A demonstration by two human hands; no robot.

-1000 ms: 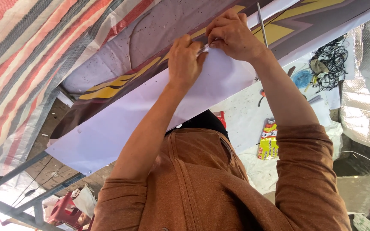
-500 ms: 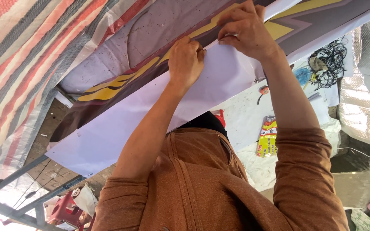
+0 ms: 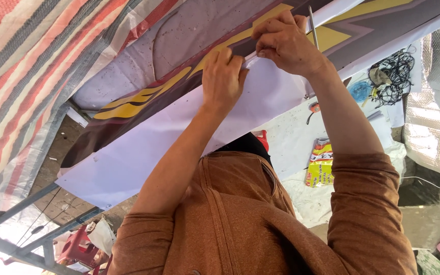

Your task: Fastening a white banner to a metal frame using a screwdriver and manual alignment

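Worked beneath a striped tarp point(image 3: 21, 76) in red, grey and cream, stretched over grey metal bars point(image 3: 16, 209) at the lower left. Saw one long banner point(image 3: 143, 147), plain white on the near face, purple with yellow shapes on the far one, its long axis running from lower left up to upper right and its upper right end passing out of view. Kept the left hand point(image 3: 222, 76) laid flat on the white face near the fold, fingers together and pressing, clamped on nothing. Had the right hand point(image 3: 286, 43) just beside it, closed in a pinch on the banner's folded edge, with one thin metal rod point(image 3: 311, 25) sticking up past the knuckles, nearly upright. Counted two hands, both on the banner, nearly touching. Found the banner and both raised arms blocking most of the ground beyond. Beyond the right forearm, noted one tangle of black wire point(image 3: 395, 76), one yellow and red packet point(image 3: 321, 163) and a crinkled silver sheet point(image 3: 434, 122). Glimpsed one red plastic stool point(image 3: 75, 249) at the bottom left.
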